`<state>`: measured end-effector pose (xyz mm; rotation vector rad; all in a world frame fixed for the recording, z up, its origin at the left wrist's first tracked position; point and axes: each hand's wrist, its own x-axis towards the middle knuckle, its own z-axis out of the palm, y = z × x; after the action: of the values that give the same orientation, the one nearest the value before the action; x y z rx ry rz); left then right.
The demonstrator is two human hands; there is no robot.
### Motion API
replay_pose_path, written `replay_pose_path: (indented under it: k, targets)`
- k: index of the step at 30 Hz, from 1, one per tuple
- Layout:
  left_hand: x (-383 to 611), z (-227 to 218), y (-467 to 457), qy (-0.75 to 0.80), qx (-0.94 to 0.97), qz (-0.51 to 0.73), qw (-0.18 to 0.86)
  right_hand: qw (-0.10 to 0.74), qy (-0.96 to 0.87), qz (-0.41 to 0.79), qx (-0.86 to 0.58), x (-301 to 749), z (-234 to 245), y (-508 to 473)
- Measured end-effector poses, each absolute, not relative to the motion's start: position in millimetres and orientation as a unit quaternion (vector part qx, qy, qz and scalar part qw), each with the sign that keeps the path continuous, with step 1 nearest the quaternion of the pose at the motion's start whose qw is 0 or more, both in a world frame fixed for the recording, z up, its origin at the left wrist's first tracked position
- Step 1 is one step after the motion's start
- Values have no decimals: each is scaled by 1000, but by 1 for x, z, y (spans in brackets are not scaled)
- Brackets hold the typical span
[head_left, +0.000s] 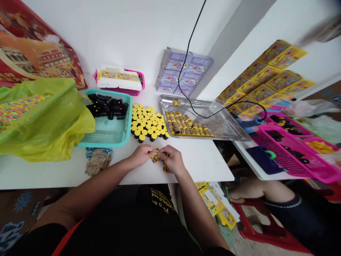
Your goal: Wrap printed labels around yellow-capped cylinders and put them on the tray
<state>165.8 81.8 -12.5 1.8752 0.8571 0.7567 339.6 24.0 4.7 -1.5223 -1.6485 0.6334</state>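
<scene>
Near the table's front edge, my left hand (140, 155) pinches one end of a small yellow-and-dark printed label strip (155, 159). The fingers of my right hand (172, 159) are closed on the strip's other side, close to the left fingertips. More of the same printed material (166, 168) shows under my right hand; whether it is one piece with the strip I cannot tell. Just beyond my hands stand many small black containers with yellow lids (148, 122). A metal tray (226, 133) to their right holds rows of small containers wrapped in similar printed labels (183, 124).
A turquoise basket (106, 137) holds black containers (108, 105). Left of it lies a yellow-green bag (61, 124) of colourful beads. A crumpled cloth (98, 161) sits in front. A black cable (179, 80) hangs over the tray. Pink baskets (282, 153) and another person's leg (277, 192) are at right.
</scene>
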Motion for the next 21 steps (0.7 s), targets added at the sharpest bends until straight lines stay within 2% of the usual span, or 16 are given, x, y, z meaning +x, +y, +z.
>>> replay_pose_path:
  k: [5,8,11,17,21]
  targets:
    - [167,-15,81,384,687,281,549,386,-603,269,-645,337,-8,29]
    - [166,-14,82,426,644,326,545,353,-630,188,-666,337,-3,27]
    - [165,-12,83,419,633,337,557,360,-662,115,-647,337,8,25]
    - [164,-6,76,348,657,328,583,413,-612,290,-609,333,9,26]
    - [153,4,66,363,627,343,598,481,-513,338,-625,323,4,24]
